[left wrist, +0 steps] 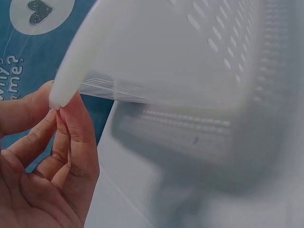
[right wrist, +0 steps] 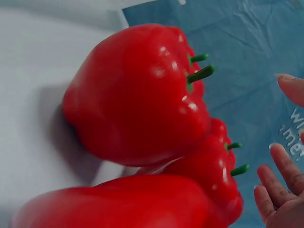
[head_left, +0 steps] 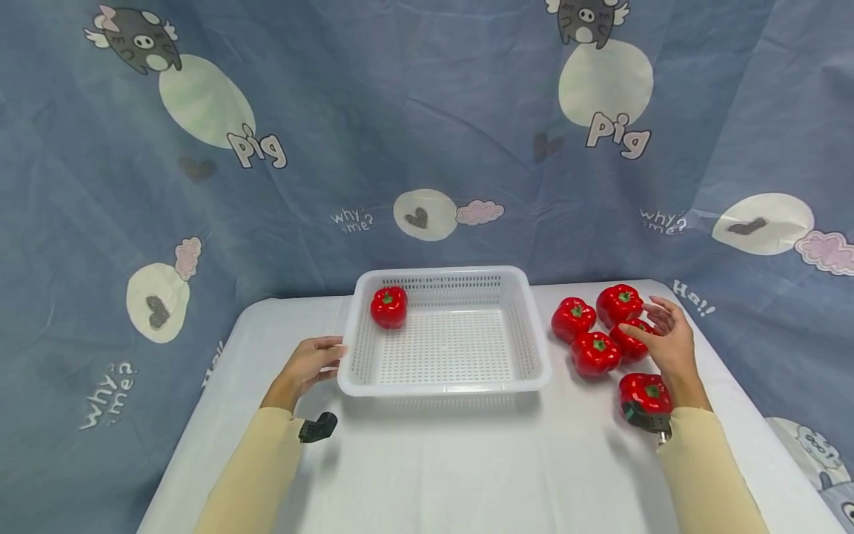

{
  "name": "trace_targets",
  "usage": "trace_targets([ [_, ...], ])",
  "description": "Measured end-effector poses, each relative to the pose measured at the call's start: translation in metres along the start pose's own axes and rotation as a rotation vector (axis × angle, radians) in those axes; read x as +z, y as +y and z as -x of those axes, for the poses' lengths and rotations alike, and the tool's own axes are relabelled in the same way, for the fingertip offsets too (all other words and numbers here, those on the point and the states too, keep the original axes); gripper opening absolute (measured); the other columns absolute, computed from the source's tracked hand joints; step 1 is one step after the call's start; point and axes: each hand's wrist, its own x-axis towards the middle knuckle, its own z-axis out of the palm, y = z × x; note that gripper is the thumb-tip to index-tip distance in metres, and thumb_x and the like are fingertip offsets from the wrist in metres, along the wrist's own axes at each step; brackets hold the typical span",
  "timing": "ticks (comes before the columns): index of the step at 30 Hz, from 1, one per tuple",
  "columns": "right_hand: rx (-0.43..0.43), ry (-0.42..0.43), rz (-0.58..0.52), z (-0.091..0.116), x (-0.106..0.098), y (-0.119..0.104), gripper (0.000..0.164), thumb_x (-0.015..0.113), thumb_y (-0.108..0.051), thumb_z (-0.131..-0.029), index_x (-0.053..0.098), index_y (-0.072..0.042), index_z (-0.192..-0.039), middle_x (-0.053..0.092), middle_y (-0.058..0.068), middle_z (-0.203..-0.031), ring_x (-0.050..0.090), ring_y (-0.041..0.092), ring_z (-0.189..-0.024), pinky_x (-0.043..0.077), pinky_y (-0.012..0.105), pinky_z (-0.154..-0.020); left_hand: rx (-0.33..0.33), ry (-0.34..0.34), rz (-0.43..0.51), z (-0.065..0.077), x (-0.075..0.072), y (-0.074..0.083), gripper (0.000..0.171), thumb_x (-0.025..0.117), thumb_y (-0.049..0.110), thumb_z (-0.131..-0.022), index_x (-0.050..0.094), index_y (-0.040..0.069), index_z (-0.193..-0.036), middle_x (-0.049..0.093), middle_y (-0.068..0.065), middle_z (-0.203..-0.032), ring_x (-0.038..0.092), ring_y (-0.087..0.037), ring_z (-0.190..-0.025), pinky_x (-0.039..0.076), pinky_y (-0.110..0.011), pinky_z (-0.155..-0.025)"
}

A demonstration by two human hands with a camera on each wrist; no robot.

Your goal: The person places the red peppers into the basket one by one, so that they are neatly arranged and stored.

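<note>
My left hand (head_left: pixel 312 365) pinches the left rim of a white plastic basket (head_left: pixel 445 388); in the left wrist view, the thumb and fingers (left wrist: pixel 80 128) meet at the rim (left wrist: pixel 71 78). Inside the basket, toward its back left corner, lies one red bell pepper (head_left: pixel 389 308). On the right, my right hand (head_left: pixel 674 343) hovers over a red bell pepper (head_left: pixel 630 343) with its thumb and fingers spread apart. In the right wrist view, the fingers (right wrist: pixel 280 164) show at the right edge, with a gap between them and the large pepper (right wrist: pixel 137 95).
Other red peppers stand close by: one at the back (head_left: pixel 619 304), one nearer the basket (head_left: pixel 574 319), one in front (head_left: pixel 596 353). Another pepper (head_left: pixel 644 394) lies beside the right wrist. A white cloth covers the table (head_left: pixel 467 467); a blue printed curtain (head_left: pixel 427 133) hangs behind.
</note>
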Motion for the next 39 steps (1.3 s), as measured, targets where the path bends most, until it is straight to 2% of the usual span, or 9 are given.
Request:
trace_targets([
  [7, 0.021, 0.029, 0.048, -0.002, 0.0, 0.011, 0.079, 0.068, -0.026, -0.09, 0.022, -0.021, -0.153, 0.024, 0.013, -0.157, 0.02, 0.035, -0.143, 0.026, 0.051, -0.113, 0.009, -0.014, 0.011, 0.0, -0.001, 0.0, 0.047, 0.061, 0.02, -0.096, 0.049, -0.001, -0.136, 0.06, -0.019, -0.124, 0.063, -0.02, -0.091, 0.056, -0.033, -0.081],
  [14, 0.073, 0.054, 0.087, -0.002, -0.001, 0.019, 0.082, 0.068, -0.025, -0.09, 0.018, -0.014, -0.154, 0.018, 0.016, -0.158, 0.014, 0.036, -0.144, 0.029, 0.055, -0.111, 0.049, -0.033, 0.028, 0.001, -0.001, -0.001, 0.047, 0.06, 0.015, -0.096, 0.048, -0.004, -0.136, 0.062, -0.018, -0.119, 0.065, -0.016, -0.086, 0.056, -0.031, -0.077],
  [19, 0.082, 0.053, 0.095, -0.005, -0.001, 0.021, 0.082, 0.068, -0.023, -0.09, 0.017, -0.013, -0.154, 0.017, 0.018, -0.158, 0.014, 0.038, -0.143, 0.03, 0.055, -0.11, 0.038, -0.028, 0.027, 0.001, 0.0, -0.002, 0.048, 0.062, 0.018, -0.095, 0.048, -0.003, -0.136, 0.061, -0.019, -0.121, 0.065, -0.016, -0.087, 0.056, -0.032, -0.078],
  [27, 0.111, -0.019, 0.151, -0.009, -0.002, 0.021, 0.089, 0.069, -0.02, -0.088, 0.011, -0.008, -0.154, 0.014, 0.023, -0.157, 0.017, 0.044, -0.141, 0.033, 0.059, -0.106, 0.026, -0.019, 0.022, 0.002, -0.001, -0.001, 0.049, 0.062, 0.019, -0.095, 0.048, -0.002, -0.137, 0.059, -0.02, -0.124, 0.065, -0.018, -0.089, 0.056, -0.033, -0.08],
  [33, 0.171, -0.077, 0.204, -0.01, -0.002, 0.019, 0.094, 0.07, -0.02, -0.087, 0.006, -0.003, -0.154, 0.011, 0.028, -0.155, 0.017, 0.047, -0.14, 0.03, 0.061, -0.107, 0.026, -0.018, 0.025, 0.001, 0.0, -0.002, 0.049, 0.062, 0.019, -0.095, 0.048, -0.001, -0.137, 0.058, -0.02, -0.126, 0.065, -0.019, -0.091, 0.056, -0.033, -0.081],
  [39, 0.183, -0.12, 0.251, -0.013, -0.001, 0.018, 0.094, 0.069, -0.014, -0.086, 0.005, 0.001, -0.152, 0.013, 0.032, -0.153, 0.016, 0.049, -0.139, 0.028, 0.062, -0.107, 0.014, -0.013, 0.026, 0.002, 0.001, -0.001, 0.048, 0.062, 0.019, -0.095, 0.048, 0.0, -0.137, 0.058, -0.02, -0.127, 0.065, -0.021, -0.094, 0.056, -0.034, -0.083],
])
